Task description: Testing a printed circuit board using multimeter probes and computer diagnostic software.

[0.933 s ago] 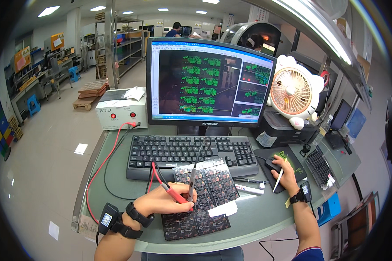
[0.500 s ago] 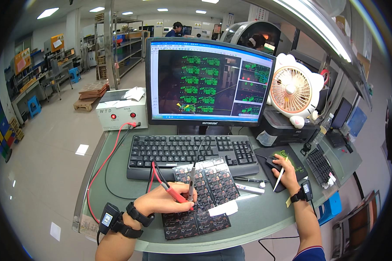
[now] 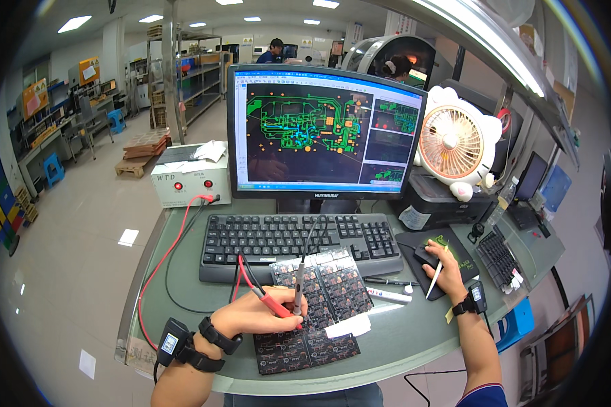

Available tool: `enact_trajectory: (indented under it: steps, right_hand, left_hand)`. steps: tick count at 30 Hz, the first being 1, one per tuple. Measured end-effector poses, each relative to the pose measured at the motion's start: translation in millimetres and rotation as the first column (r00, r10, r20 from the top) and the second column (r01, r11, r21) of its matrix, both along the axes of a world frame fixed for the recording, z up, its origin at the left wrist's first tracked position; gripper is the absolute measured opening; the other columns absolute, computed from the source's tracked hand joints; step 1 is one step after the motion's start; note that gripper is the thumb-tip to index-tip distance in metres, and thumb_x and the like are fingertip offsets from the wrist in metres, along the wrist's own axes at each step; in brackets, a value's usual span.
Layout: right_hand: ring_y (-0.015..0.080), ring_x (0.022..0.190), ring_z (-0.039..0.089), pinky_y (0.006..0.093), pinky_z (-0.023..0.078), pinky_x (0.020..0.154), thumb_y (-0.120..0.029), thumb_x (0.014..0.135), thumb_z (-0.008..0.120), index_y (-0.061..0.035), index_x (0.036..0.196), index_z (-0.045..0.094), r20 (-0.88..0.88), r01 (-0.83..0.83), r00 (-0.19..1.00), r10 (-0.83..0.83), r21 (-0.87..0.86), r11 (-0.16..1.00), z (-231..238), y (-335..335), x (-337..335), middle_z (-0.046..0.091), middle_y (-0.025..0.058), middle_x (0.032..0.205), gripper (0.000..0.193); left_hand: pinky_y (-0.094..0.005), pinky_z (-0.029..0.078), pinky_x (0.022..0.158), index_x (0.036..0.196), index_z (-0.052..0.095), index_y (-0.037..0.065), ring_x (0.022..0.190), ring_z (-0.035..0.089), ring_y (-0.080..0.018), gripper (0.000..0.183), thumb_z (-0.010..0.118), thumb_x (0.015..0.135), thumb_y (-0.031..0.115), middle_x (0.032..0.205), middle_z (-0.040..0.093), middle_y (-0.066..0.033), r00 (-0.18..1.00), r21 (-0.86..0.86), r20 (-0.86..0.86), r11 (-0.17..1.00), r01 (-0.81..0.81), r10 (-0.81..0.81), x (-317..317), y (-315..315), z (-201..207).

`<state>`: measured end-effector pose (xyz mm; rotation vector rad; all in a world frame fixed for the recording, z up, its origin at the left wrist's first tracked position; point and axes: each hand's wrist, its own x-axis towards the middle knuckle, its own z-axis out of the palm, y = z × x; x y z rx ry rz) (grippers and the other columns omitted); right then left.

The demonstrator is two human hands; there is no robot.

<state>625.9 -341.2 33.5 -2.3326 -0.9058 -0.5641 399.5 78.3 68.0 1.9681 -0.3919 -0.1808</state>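
Observation:
My left hand (image 3: 251, 316) is closed around two test probes, a red probe (image 3: 275, 304) and a grey metal probe (image 3: 299, 283). Their tips point down at a dark panel of circuit boards (image 3: 341, 285); whether they touch it is hard to see. A white paper strip (image 3: 349, 326) lies on the panel's right part. At the right, my right hand (image 3: 448, 275) rests over a black computer mouse (image 3: 423, 258) on a dark mouse pad (image 3: 466, 261), with a thin white stick (image 3: 435, 281) between its fingers. On the monitor (image 3: 302, 129), a green circuit layout appears enlarged.
A black keyboard (image 3: 285, 242) lies behind the panel. A pen (image 3: 390, 281) and white marker (image 3: 388, 296) sit between panel and pad. Red and black leads run to a white box (image 3: 191, 182). A fan (image 3: 453, 139) stands on a printer (image 3: 441, 203). Two people are farther back.
The monitor picture has switched from rows of small repeated boards to one enlarged layout. Both hands stay almost still, with the probes and mouse in the same places.

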Motion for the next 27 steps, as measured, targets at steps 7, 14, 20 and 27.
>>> enact_trajectory:
  steps: [7, 14, 20, 27]
  right_hand:
    - [0.0261, 0.100, 0.065, 0.0353, 0.050, 0.089, -0.007, 0.088, 0.068, -0.0017, 0.107, 0.063, 0.033, 0.043, 0.998, -0.054, 0.256, 0.966, 11.7, 9.6, -11.0, 0.069, 0.0115, 0.103, 0.021]
    - [0.0195, 0.077, 0.069, 0.0300, 0.054, 0.069, -0.018, 0.097, 0.062, -0.0010, 0.098, 0.065, -0.264, -0.457, 0.834, 0.485, 0.162, 0.874, 73.3, 118.2, -106.1, 0.067, 0.0089, 0.083, 0.017]
    - [0.0257, 0.070, 0.068, 0.0341, 0.052, 0.062, -0.032, 0.086, 0.074, -0.0095, 0.117, 0.059, -0.445, -0.623, 0.669, 0.596, 0.101, 0.775, 69.4, 195.9, -144.7, 0.068, 0.0061, 0.079, 0.041]
    - [0.0230, 0.070, 0.068, 0.0337, 0.053, 0.064, -0.022, 0.089, 0.073, -0.0039, 0.104, 0.062, -0.305, -0.661, 0.687, 0.660, 0.117, 0.742, 58.3, 221.0, -144.6, 0.064, 0.0091, 0.075, 0.026]
  left_hand:
    - [-0.0296, 0.051, 0.077, 0.097, 0.065, 0.003, 0.084, 0.064, -0.0156, 0.022, 0.065, 0.085, 0.021, 0.088, 0.066, -0.0048, 0.998, -0.010, 0.056, 1.000, 0.016, -0.016, -2.4, -0.9, -1.1]
    - [-0.0310, 0.051, 0.075, 0.097, 0.066, 0.004, 0.081, 0.064, -0.0173, 0.021, 0.066, 0.083, 0.019, 0.085, 0.066, -0.0055, 0.987, 0.049, 0.162, 0.999, 0.006, -0.014, -3.2, -2.0, -3.0]
    - [-0.0343, 0.051, 0.072, 0.098, 0.066, 0.004, 0.081, 0.065, -0.0231, 0.023, 0.068, 0.083, 0.021, 0.090, 0.067, -0.0098, 0.979, 0.129, 0.201, 0.992, -0.002, -0.024, -1.9, -2.2, 1.9]
    - [-0.0361, 0.049, 0.067, 0.093, 0.063, 0.002, 0.075, 0.063, -0.0259, 0.024, 0.069, 0.082, 0.023, 0.082, 0.064, -0.0098, 0.973, 0.120, 0.229, 0.992, -0.025, -0.003, -2.3, -6.5, 5.3]
